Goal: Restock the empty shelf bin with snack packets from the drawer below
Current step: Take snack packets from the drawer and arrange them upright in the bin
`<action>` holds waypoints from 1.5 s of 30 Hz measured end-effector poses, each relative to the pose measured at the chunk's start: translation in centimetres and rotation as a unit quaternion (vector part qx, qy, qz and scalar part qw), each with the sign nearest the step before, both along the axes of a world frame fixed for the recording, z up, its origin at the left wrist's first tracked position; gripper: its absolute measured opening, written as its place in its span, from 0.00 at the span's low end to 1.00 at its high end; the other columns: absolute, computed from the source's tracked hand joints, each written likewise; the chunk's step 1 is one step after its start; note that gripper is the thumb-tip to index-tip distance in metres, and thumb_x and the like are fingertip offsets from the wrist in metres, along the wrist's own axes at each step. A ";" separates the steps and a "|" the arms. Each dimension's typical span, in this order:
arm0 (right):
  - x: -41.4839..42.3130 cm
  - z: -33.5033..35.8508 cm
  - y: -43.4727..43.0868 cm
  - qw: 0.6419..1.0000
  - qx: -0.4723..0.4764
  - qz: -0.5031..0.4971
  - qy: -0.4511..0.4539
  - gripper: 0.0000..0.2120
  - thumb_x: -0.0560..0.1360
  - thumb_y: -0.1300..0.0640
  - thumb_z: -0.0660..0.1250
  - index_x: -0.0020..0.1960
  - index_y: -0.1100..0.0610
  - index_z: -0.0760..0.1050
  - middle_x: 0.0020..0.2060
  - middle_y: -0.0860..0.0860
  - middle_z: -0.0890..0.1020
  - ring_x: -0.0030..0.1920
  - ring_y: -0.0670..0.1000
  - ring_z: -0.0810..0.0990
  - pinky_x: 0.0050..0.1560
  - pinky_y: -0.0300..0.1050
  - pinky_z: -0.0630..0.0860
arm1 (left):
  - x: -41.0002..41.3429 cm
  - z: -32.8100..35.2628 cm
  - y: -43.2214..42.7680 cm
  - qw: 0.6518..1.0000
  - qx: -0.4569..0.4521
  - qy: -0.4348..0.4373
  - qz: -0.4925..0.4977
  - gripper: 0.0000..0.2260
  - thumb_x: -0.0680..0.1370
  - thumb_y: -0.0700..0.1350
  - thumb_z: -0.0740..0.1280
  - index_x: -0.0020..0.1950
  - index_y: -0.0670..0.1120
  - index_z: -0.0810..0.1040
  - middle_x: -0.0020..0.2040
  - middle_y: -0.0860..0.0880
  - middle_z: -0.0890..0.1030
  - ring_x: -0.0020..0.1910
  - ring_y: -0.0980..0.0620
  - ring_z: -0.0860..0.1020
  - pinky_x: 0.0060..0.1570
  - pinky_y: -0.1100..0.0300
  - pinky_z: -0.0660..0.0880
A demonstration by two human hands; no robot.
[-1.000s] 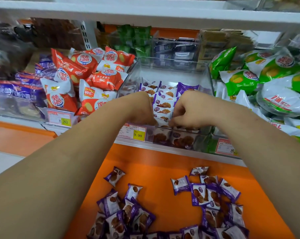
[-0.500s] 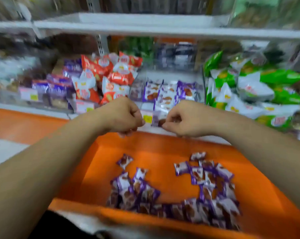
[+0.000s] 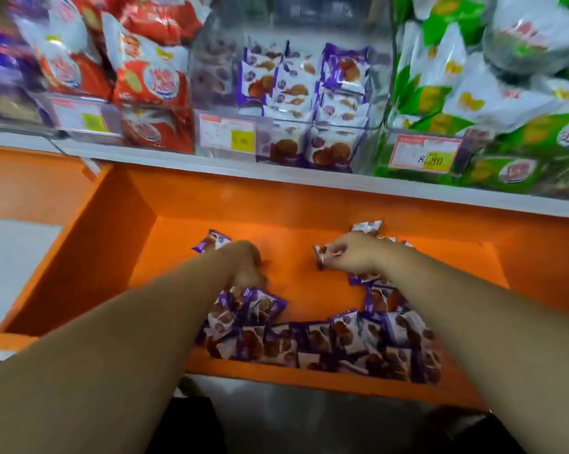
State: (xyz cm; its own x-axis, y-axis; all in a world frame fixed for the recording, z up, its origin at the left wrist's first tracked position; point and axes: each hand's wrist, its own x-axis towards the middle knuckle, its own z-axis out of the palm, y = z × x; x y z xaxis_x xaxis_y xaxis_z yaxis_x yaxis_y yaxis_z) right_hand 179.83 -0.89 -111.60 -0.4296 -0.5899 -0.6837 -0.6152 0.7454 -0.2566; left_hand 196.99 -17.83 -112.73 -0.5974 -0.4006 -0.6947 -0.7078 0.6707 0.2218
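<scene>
both my hands are down inside the orange drawer point(image 3: 293, 211), which i'll take as my reference. my right hand point(image 3: 358, 257), over the drawer's right half and near its back wall, is pinching a single packet point(image 3: 325, 253) between thumb and fingers, with the packet's end poking toward the drawer's middle. my left hand point(image 3: 243, 263), just left of the drawer's middle, is curled downward at the top of the heap. blur hides its fingertips, so i cannot tell whether it has caught anything or is merely clenched. most of the snack packets point(image 3: 325, 342) lie piled along the drawer's front wall and up its right side, and a lone packet point(image 3: 211, 240) lies just behind the left hand, toward the back wall. the clear shelf bin point(image 3: 211, 77) sits directly above the drawer's back wall and already holds rows of the same packets. it looks only partly filled, so i judge the restock begun but not finished. to do this grab well, i'd gather several packets per hand rather than one, close my fingers round flat stacks all facing the same way, and lift clear of the drawer's back wall before going up to the bin. these slick wrappers would likely slide out of a loose pinch, so a firm hold on the sealed ends seems wise.
</scene>
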 end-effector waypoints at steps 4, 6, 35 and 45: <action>-4.0 -6.0 3.1 0.989 0.003 -0.138 0.052 0.37 0.76 0.33 0.66 0.79 0.46 0.63 0.80 0.55 0.60 0.79 0.61 0.59 0.77 0.59 0.61 | 0.0 -5.5 1.6 0.996 0.008 -0.082 0.034 0.51 0.67 0.66 0.77 0.83 0.59 0.51 0.82 0.43 0.53 0.78 0.37 0.60 0.72 0.45 0.67; -4.4 -7.6 4.0 0.985 0.064 -0.125 0.095 0.47 0.72 0.27 0.66 0.82 0.43 0.52 0.83 0.55 0.48 0.81 0.64 0.44 0.80 0.64 0.49 | 0.0 -7.2 2.0 0.991 -0.008 -0.130 0.039 0.58 0.65 0.69 0.77 0.82 0.62 0.40 0.82 0.42 0.39 0.80 0.31 0.48 0.75 0.39 0.62; -2.9 -13.4 3.4 0.986 -0.053 -0.127 0.092 0.25 0.71 0.39 0.74 0.66 0.37 0.72 0.71 0.52 0.65 0.70 0.64 0.66 0.62 0.58 0.75 | -2.9 -10.5 2.8 0.984 -0.106 -0.017 -0.145 0.33 0.68 0.59 0.78 0.71 0.57 0.72 0.73 0.46 0.61 0.70 0.41 0.64 0.61 0.45 0.77; -3.4 -6.9 3.4 0.979 -0.144 -0.142 0.023 0.39 0.63 0.47 0.83 0.71 0.42 0.73 0.67 0.51 0.73 0.61 0.55 0.77 0.59 0.49 0.77 | -1.9 -3.9 2.0 0.987 -0.050 0.152 0.016 0.22 0.60 0.60 0.82 0.49 0.59 0.79 0.59 0.52 0.71 0.58 0.48 0.72 0.53 0.52 0.79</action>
